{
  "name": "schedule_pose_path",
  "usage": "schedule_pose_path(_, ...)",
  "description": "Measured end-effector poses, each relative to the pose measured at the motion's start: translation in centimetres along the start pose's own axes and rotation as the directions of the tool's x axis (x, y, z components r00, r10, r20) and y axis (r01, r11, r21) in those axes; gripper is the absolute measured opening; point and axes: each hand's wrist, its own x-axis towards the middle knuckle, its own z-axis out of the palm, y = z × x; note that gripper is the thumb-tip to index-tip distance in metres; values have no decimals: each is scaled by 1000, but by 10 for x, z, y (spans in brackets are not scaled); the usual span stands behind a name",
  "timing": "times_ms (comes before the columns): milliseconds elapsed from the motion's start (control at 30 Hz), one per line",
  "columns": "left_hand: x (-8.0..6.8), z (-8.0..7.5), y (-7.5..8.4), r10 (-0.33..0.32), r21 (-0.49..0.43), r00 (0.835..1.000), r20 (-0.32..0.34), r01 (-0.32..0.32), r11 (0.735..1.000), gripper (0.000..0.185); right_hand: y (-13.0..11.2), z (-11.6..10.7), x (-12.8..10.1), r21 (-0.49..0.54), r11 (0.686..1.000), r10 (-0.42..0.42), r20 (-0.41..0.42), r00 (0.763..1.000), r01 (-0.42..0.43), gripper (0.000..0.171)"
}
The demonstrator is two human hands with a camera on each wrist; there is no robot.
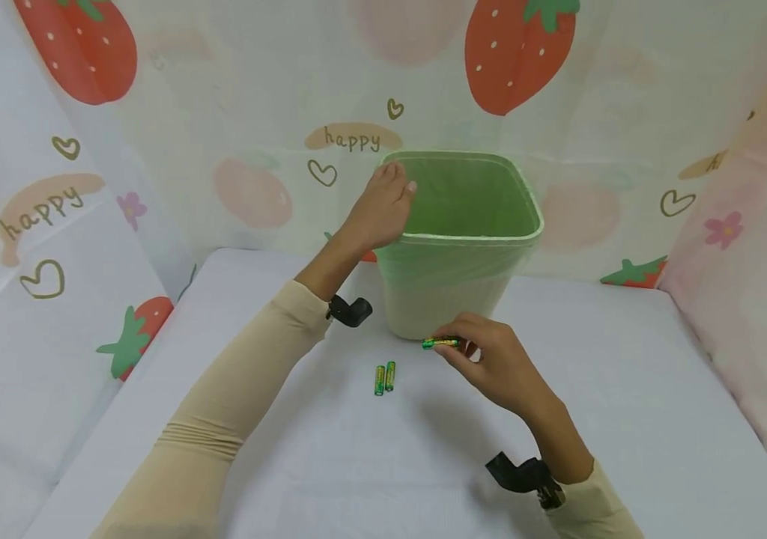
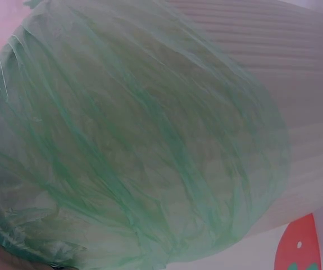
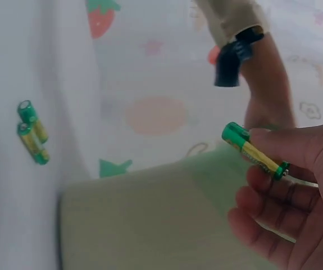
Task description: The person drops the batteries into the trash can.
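Observation:
A trash bin (image 1: pixel 451 288) with a translucent green liner (image 1: pixel 467 191) folded over its rim stands upright on the white table. My left hand (image 1: pixel 382 206) grips the bin's left rim; in the left wrist view the wrinkled liner (image 2: pixel 150 135) fills most of the picture. In front of the bin, my right hand (image 1: pixel 491 359) pinches a green and yellow battery (image 3: pixel 256 154) between thumb and fingers. Whether a second battery lies behind it, I cannot tell. Two more batteries, a left one (image 1: pixel 380 380) and a right one (image 1: pixel 391 376), lie side by side on the table.
A white cloth covers the table (image 1: pixel 329 464). Behind and at both sides hang printed sheets (image 1: pixel 255 97) with strawberries, hearts and lettering. Each wrist carries a black camera mount, a left one (image 1: pixel 350 311) and a right one (image 1: pixel 525 477).

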Motion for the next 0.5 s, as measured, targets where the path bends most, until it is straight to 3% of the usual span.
schedule_pose_path(500, 0, 1, 0, 0, 13, 1000, -2, 0, 1000, 61, -16, -48, 28, -105, 990, -101, -99, 990, 91, 18)
